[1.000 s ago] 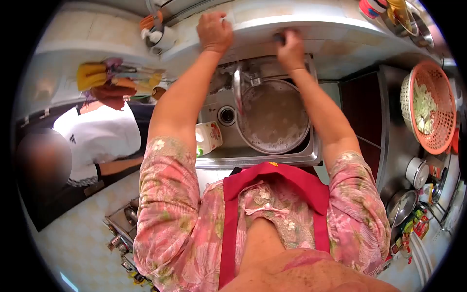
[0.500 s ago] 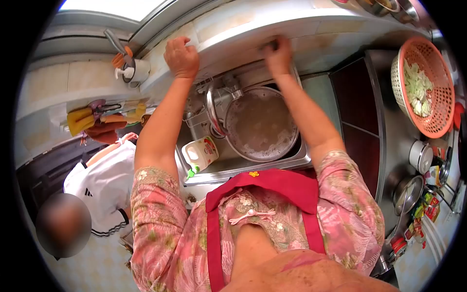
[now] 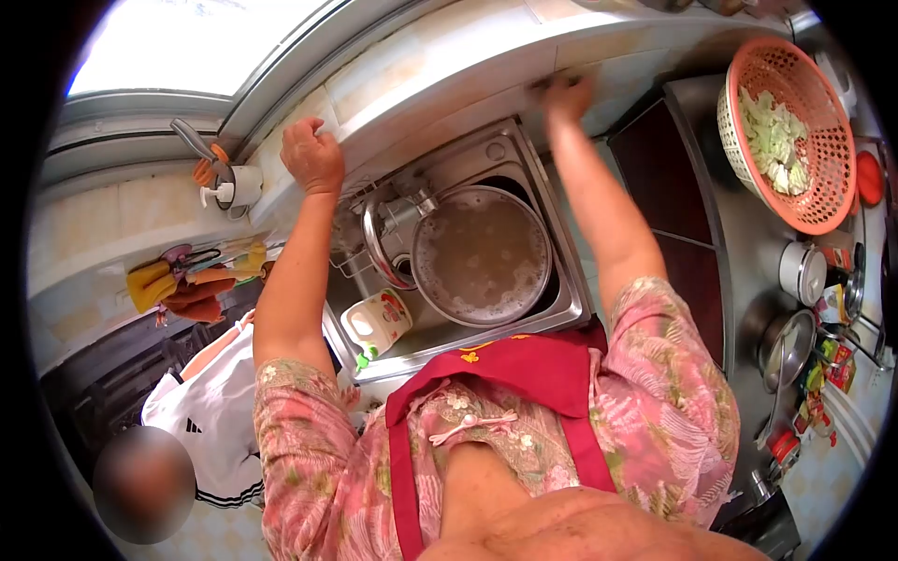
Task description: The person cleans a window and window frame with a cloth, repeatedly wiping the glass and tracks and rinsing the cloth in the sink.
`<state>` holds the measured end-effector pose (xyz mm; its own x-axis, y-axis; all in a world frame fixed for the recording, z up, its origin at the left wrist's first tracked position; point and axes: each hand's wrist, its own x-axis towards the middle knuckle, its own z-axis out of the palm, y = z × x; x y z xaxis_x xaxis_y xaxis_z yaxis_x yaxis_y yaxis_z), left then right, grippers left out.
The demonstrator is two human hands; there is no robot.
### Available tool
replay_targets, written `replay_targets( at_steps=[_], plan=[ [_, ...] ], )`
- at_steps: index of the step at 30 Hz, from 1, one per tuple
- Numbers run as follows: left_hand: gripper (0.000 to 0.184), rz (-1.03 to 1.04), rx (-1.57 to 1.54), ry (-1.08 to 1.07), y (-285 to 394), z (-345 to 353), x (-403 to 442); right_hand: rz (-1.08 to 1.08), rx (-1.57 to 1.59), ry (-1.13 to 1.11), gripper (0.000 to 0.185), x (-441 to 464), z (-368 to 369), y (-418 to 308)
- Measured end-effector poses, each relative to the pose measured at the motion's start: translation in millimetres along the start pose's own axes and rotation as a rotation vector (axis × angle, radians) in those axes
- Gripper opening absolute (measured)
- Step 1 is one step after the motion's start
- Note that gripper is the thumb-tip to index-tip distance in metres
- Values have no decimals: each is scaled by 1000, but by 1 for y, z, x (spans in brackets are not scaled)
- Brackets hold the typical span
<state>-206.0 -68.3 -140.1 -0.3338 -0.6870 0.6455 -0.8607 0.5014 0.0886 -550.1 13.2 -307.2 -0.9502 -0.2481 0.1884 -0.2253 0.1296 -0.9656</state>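
Observation:
My left hand (image 3: pixel 313 157) leans on the tiled ledge (image 3: pixel 412 93) below the window, its fingers curled in, with nothing visible in them. Against the tiled wall face beneath the ledge, my right hand (image 3: pixel 571 97) presses a small dark pad-like thing (image 3: pixel 541 86); motion blurs both. Below and between my arms is a steel sink (image 3: pixel 572 297). A large round metal basin (image 3: pixel 482 252) of cloudy, foamy water sits in it. The curved faucet (image 3: pixel 372 229) stands at the basin's left. A white bottle with a green cap (image 3: pixel 376 323) lies tilted in the sink's front left corner.
An orange colander (image 3: pixel 832 122) with chopped pale greens stands on the right counter. Nearby are a white lidded canister (image 3: pixel 803 271) and a metal bowl (image 3: pixel 788 348). Gloves and cloths (image 3: pixel 192 285) hang at left. Another person in a white shirt (image 3: pixel 220 402) is at lower left.
My right hand has moved right along the wall with the dark thing. My left hand stays on the ledge. The camera view has shifted, and more window shows.

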Motion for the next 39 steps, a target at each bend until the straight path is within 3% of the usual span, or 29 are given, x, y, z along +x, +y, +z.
replay_targets(
  at_steps=[1, 4, 6, 7, 9, 12, 14, 18, 20, 22, 23, 25, 27, 28, 29, 31, 33, 35, 36, 38, 39],
  plan=[
    [15, 2, -5, -1, 0, -1, 0, 212, 50, -185, 37, -24, -5, -17],
    [15, 33, 4, 11, -1, -4, 4, 69, -24, -68, 41, 34, -31, -53],
    [15, 55, 13, 21, -1, -3, 1, -58, -135, 39, 39, 92, -72, -93],
    [15, 67, 17, 23, -2, -3, 2, -83, -33, 122, 31, 118, -80, -93],
    [16, 78, 25, 19, -5, 0, 2, 38, 115, 224, 33, 166, -76, -48],
    [16, 73, 26, 19, -9, 5, 3, 293, 245, 244, 36, 124, -58, -30],
    [16, 62, 13, 16, -12, 7, 2, 452, 266, 88, 35, 62, -33, -3],
    [16, 73, 30, 49, -10, 6, 2, 931, 497, -486, 34, -50, 16, 41],
    [15, 73, 40, 36, -6, 1, 3, 908, 639, -453, 41, -42, -7, -11],
    [15, 99, 75, 32, -6, 1, 4, 728, 658, -462, 42, -14, -15, -38],
    [14, 123, -11, 50, -9, 6, 3, 633, 655, -525, 38, 16, -20, -19],
    [13, 163, -130, 131, -20, 10, 4, 631, 633, -221, 27, 41, -22, -18],
    [8, 188, -128, 213, -50, 3, -1, 633, 501, -412, 28, -1, 15, -10],
    [9, 28, -172, 221, -39, 7, -10, 622, 434, -508, 29, -20, 34, -4],
    [9, 14, -136, 258, -25, 21, -16, 707, 529, -630, 31, -48, 11, -43],
    [12, 5, -133, 215, 27, 56, -20, 951, 562, -768, 34, -53, 18, 44],
    [11, -41, -192, 194, 60, 60, -20, 776, 407, -594, 31, -87, 2, 32],
    [9, -88, -234, 185, 71, 49, -26, 878, 476, -873, 34, -47, 35, 122],
    [9, -87, -226, 178, 69, 48, -28, 919, 496, -1018, 36, -42, 32, 118],
    [9, -61, -222, 198, 54, 24, -11, 855, 463, -843, 30, -38, -7, 31],
    [9, -48, -242, 206, 56, 28, -9, 847, 492, -913, 33, -16, -18, 45]
  ],
)
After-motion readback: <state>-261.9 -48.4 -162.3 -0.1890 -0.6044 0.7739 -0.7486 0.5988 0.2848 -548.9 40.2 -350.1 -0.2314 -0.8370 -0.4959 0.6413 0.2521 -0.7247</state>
